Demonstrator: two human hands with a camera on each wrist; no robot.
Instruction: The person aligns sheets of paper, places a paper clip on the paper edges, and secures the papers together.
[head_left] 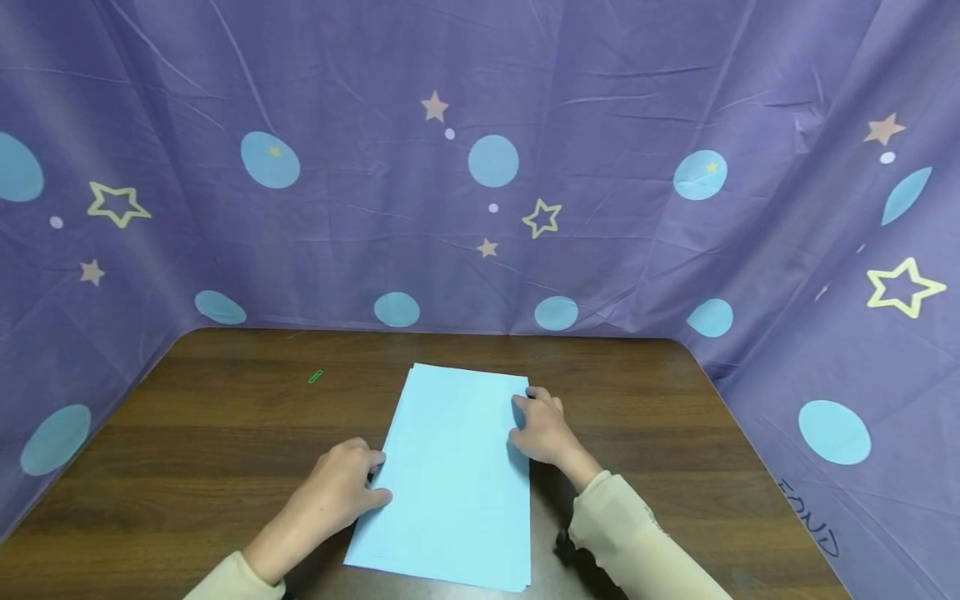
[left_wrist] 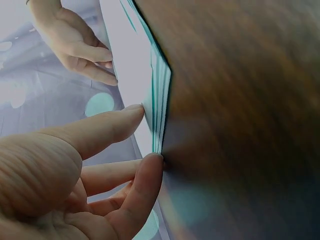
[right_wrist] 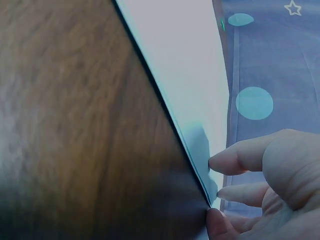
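Your smooth, matt paper sheets (head_left: 453, 475), faintly glossy wood-grained surface (head_left: 225, 442), creased cloth backdrop (head_left: 360, 183) with slight sheen, your matt fabric sleeves (head_left: 637, 537)

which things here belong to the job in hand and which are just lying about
Likely the job:
- stacked light-blue rectangular paper sheets
- left grip, on their left edge
- right grip, on their right edge

Apparently lying about:
- small green oblong item, perhaps a paper clip, apart from the sheets on the brown wood-grain table
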